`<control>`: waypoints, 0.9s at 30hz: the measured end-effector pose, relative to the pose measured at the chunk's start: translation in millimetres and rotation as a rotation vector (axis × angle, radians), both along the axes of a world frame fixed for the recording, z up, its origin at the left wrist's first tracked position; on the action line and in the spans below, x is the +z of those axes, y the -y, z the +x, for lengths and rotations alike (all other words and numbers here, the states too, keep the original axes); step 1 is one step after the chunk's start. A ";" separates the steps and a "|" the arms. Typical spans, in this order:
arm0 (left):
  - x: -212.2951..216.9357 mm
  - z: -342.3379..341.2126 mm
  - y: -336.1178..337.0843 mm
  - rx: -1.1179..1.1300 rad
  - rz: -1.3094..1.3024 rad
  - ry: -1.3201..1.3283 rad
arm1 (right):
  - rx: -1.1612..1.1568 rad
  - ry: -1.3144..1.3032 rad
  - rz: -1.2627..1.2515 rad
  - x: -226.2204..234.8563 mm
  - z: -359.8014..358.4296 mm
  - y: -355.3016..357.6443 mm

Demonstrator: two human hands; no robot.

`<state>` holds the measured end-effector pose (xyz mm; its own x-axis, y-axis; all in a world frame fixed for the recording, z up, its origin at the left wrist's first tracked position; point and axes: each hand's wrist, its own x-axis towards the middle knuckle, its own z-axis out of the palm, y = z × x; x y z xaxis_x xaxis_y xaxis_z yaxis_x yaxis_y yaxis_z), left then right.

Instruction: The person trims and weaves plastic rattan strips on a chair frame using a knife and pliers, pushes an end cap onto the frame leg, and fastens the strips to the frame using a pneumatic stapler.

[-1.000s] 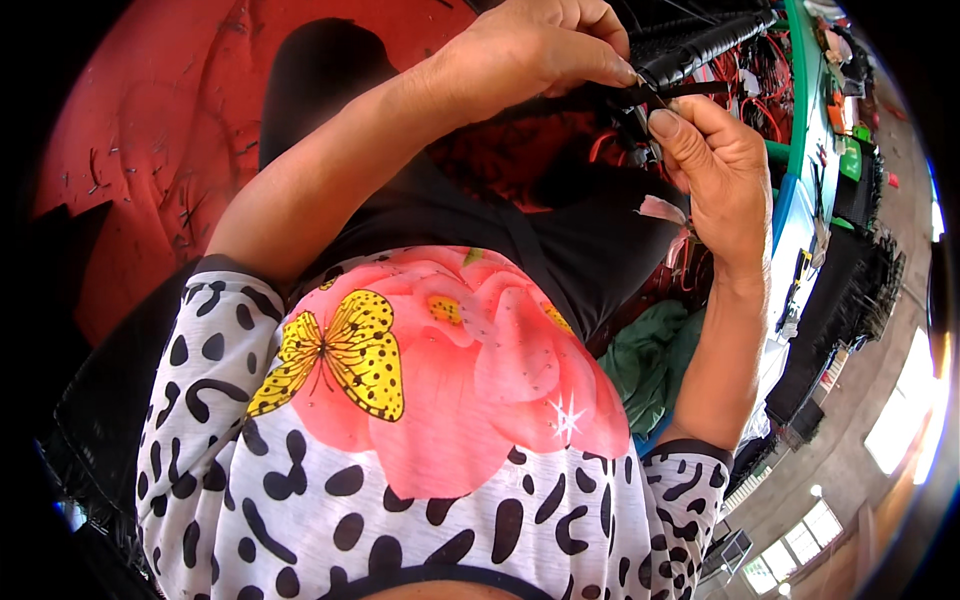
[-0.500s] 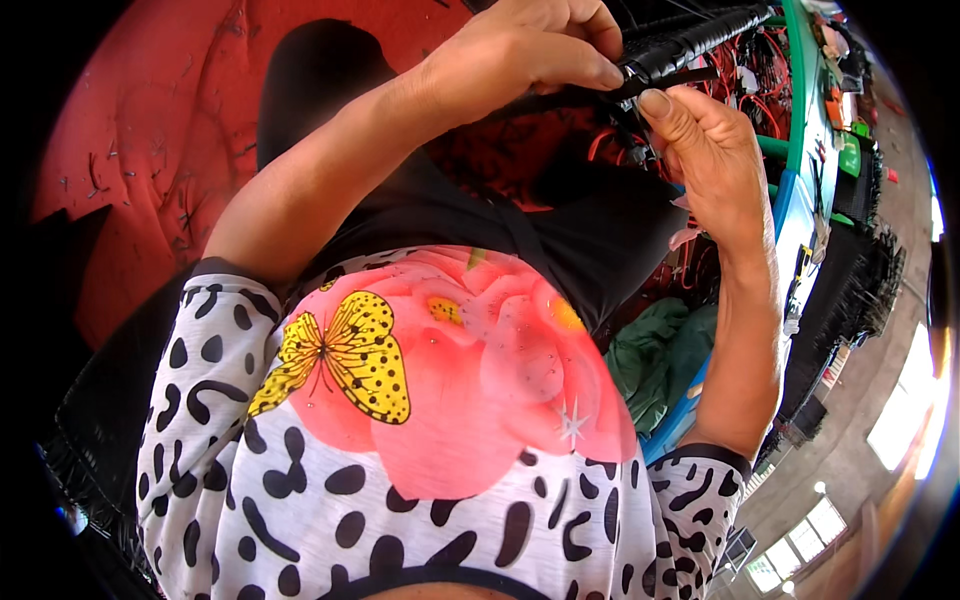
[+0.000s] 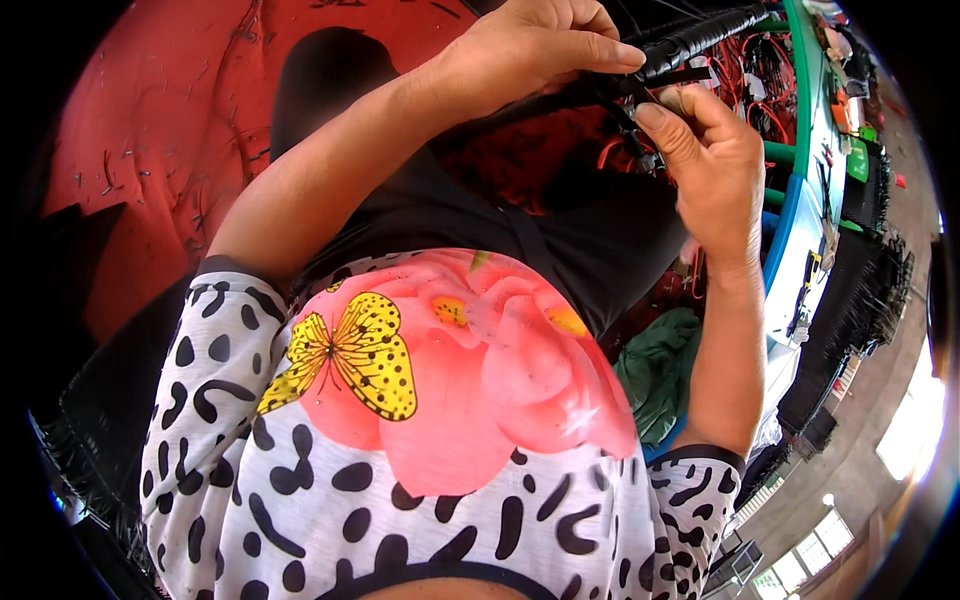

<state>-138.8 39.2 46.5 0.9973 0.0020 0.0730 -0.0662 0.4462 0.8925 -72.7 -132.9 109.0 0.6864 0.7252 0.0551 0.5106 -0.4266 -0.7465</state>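
A black-wrapped cable bundle [image 3: 705, 42] runs slantwise across the upper right, its surface ringed with shiny tape. My left hand [image 3: 550, 48] is closed at the bundle's near end, with thumb and fingers pressed on black material there. Just below, my right hand [image 3: 718, 150] has its thumb and bent forefinger together around a narrow black strip [image 3: 638, 92]. Part of that strip is hidden by the fingers, so its exact kind is unclear. Another short flat black piece [image 3: 692, 75] sticks out beside the bundle, above my right forefinger.
Red wires with white connectors [image 3: 760, 85] lie beyond my right hand, inside a green frame bar [image 3: 798, 60]. A blue-edged white table [image 3: 800, 240] stands to the right. Green cloth [image 3: 655, 365] sits by my lap. Black scraps litter the red floor covering [image 3: 160, 130].
My left thumb has moved up and right along the bundle's end. My right thumb is slightly lower, leaving a wider space between the two hands.
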 end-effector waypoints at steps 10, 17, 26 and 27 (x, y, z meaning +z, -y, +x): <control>-11.4 -3.3 -6.1 -0.096 -0.124 0.072 | 0.051 -0.212 -0.112 8.2 5.8 -3.6; -5.2 -3.4 -3.4 -0.037 -0.027 0.154 | 0.063 -0.190 -0.200 13.4 9.7 -5.0; -6.0 8.8 -1.5 0.117 0.322 0.215 | -0.007 -0.049 -0.307 14.4 3.5 -8.1; -7.2 10.5 0.4 0.112 0.323 0.219 | 0.018 0.043 -0.287 15.4 2.8 -6.2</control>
